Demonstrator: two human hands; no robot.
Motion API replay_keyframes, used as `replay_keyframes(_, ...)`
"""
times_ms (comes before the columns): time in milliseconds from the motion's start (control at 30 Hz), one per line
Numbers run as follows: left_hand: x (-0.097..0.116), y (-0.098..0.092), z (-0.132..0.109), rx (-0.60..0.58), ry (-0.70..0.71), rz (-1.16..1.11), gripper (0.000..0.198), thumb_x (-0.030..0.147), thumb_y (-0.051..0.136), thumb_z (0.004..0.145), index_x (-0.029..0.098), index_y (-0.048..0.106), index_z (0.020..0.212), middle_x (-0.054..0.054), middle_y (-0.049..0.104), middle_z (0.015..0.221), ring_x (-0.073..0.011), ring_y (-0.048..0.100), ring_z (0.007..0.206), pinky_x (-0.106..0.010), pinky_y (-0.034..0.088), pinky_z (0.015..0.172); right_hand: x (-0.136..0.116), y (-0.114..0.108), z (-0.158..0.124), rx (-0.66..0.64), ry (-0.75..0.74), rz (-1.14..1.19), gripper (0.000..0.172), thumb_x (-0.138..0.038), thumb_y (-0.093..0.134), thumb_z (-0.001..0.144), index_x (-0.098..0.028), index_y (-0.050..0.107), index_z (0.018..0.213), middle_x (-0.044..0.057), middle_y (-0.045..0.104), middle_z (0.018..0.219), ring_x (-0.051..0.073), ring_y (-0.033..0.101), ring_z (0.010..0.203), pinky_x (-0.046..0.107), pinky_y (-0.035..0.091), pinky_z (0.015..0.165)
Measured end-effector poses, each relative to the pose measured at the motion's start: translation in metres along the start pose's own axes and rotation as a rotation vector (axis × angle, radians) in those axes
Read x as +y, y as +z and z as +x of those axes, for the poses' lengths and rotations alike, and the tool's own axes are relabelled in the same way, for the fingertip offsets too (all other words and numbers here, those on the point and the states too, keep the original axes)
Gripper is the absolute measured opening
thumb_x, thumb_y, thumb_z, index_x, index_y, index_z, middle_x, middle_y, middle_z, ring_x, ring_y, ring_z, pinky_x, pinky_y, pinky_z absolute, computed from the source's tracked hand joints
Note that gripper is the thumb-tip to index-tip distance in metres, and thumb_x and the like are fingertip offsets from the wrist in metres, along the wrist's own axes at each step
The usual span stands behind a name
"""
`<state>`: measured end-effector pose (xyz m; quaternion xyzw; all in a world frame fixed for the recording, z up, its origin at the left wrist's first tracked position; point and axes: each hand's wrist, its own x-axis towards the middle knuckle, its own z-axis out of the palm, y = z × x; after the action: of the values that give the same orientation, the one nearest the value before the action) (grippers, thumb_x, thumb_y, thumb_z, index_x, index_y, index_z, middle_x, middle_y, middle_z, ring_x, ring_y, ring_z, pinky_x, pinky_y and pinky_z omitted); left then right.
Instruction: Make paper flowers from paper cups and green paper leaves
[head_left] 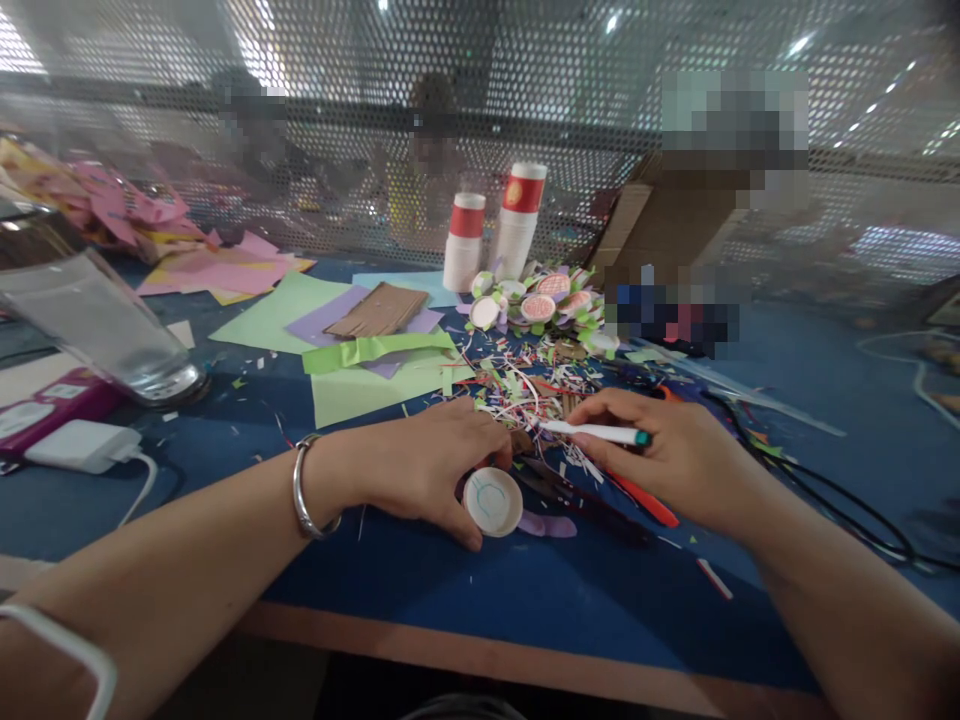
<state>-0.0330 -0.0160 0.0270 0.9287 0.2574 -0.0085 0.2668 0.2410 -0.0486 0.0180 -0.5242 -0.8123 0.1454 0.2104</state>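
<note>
White disc (493,501) in the grip of left hand (427,462), near marker (596,431) pinched by right hand (671,455)

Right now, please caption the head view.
Left hand holds a round white paper piece; right hand, a white green-ended marker.

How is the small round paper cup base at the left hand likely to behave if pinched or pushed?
The paper cup base looks small and shallow, so it is probably very light. Its raised rim should keep it fairly stiff, though a hard pinch might buckle it. Being round, it could roll if pushed on edge.
</note>
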Motion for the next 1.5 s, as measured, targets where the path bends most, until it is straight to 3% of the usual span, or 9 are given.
replay_keyframes(133, -0.003, 0.003, -0.001, 0.016, 0.000, 0.019, 0.053, 0.045, 0.088, 0.073, 0.018, 0.062, 0.111, -0.007, 0.066, 0.109, -0.0274, 0.055, 0.106, -0.035, 0.037, 0.089, 0.003, 0.002, -0.002, -0.152, 0.052, -0.039, 0.020, -0.035, 0.060, 0.094, -0.025, 0.072, 0.108, -0.001, 0.077, 0.082, 0.017, 0.068, 0.067, 0.027, 0.045, 0.062)
replay_keyframes(333, -0.001, 0.001, -0.001, 0.003, 0.003, 0.034, 0.052, 0.048, 0.088, 0.074, 0.018, 0.063, 0.109, -0.005, 0.065, 0.106, -0.0259, 0.054, 0.103, -0.033, 0.036, 0.086, 0.000, -0.004, -0.002, -0.255, 0.105, -0.064, 0.030, -0.043, 0.060, 0.095, -0.025, 0.072, 0.115, 0.002, 0.078, 0.085, 0.019, 0.071, 0.071, 0.028, 0.047, 0.063)
replay_keyframes(500, 0.002, 0.000, -0.001, 0.015, -0.025, 0.037, 0.053, 0.046, 0.091, 0.071, 0.018, 0.063, 0.107, -0.005, 0.065, 0.107, -0.0251, 0.055, 0.102, -0.031, 0.037, 0.085, 0.005, -0.010, -0.004, -0.250, 0.147, -0.199, 0.030, -0.045, 0.050, 0.100, -0.023, 0.070, 0.103, 0.004, 0.076, 0.081, 0.021, 0.069, 0.070, 0.031, 0.044, 0.062)
replay_keyframes(667, -0.001, 0.002, 0.000, 0.018, -0.015, 0.036, 0.053, 0.049, 0.089, 0.072, 0.019, 0.062, 0.105, -0.006, 0.065, 0.107, -0.0257, 0.055, 0.102, -0.032, 0.038, 0.085, 0.006, -0.007, -0.005, -0.331, 0.136, -0.366, 0.016, -0.034, 0.053, 0.097, -0.022, 0.060, 0.088, 0.004, 0.070, 0.078, 0.021, 0.065, 0.070, 0.032, 0.040, 0.062)
replay_keyframes(867, 0.003, 0.000, -0.001, 0.095, -0.009, -0.028, 0.064, 0.049, 0.090, 0.072, 0.017, 0.060, 0.119, -0.010, 0.064, 0.122, -0.0284, 0.054, 0.118, -0.037, 0.041, 0.099, 0.001, -0.011, -0.007, -0.271, 0.117, -0.180, 0.009, -0.027, 0.058, 0.091, -0.023, 0.060, 0.099, -0.001, 0.064, 0.070, 0.016, 0.057, 0.057, 0.027, 0.040, 0.055)
replay_keyframes(1000, 0.008, 0.004, 0.005, 0.225, -0.047, -0.438, 0.066, 0.048, 0.086, 0.078, 0.020, 0.054, 0.128, -0.010, 0.065, 0.123, -0.0241, 0.062, 0.110, -0.038, 0.048, 0.094, -0.018, -0.008, -0.011, -0.137, -0.002, 0.119, 0.007, -0.031, 0.062, 0.094, -0.024, 0.060, 0.093, -0.001, 0.065, 0.072, 0.014, 0.059, 0.059, 0.025, 0.046, 0.056)
replay_keyframes(1133, 0.010, 0.015, 0.016, 0.265, -0.019, -0.938, 0.047, 0.034, 0.081, 0.084, 0.019, 0.054, 0.119, -0.004, 0.069, 0.098, -0.0165, 0.066, 0.091, -0.033, 0.051, 0.080, -0.038, 0.004, -0.014, -0.092, -0.042, 0.271, 0.009, -0.027, 0.060, 0.097, -0.024, 0.061, 0.089, -0.002, 0.065, 0.065, 0.014, 0.062, 0.059, 0.025, 0.050, 0.058)
replay_keyframes(1300, 0.011, 0.015, 0.019, 0.238, -0.038, -1.214, 0.035, 0.029, 0.090, 0.075, 0.016, 0.062, 0.093, 0.002, 0.067, 0.080, -0.0097, 0.063, 0.073, -0.028, 0.051, 0.076, -0.042, 0.011, -0.015, -0.039, -0.105, 0.319, 0.013, -0.032, 0.060, 0.100, -0.024, 0.065, 0.091, 0.002, 0.072, 0.079, 0.015, 0.067, 0.064, 0.024, 0.053, 0.056)
replay_keyframes(1500, 0.015, 0.003, 0.016, 0.306, -0.164, -1.544, 0.017, 0.011, 0.077, 0.083, 0.015, 0.060, 0.086, 0.001, 0.070, 0.079, -0.0086, 0.071, 0.073, -0.024, 0.053, 0.079, -0.038, 0.003, -0.016, 0.040, -0.173, 0.305, 0.021, -0.028, 0.062, 0.099, -0.028, 0.069, 0.119, 0.005, 0.078, 0.106, 0.018, 0.076, 0.080, 0.026, 0.061, 0.068)
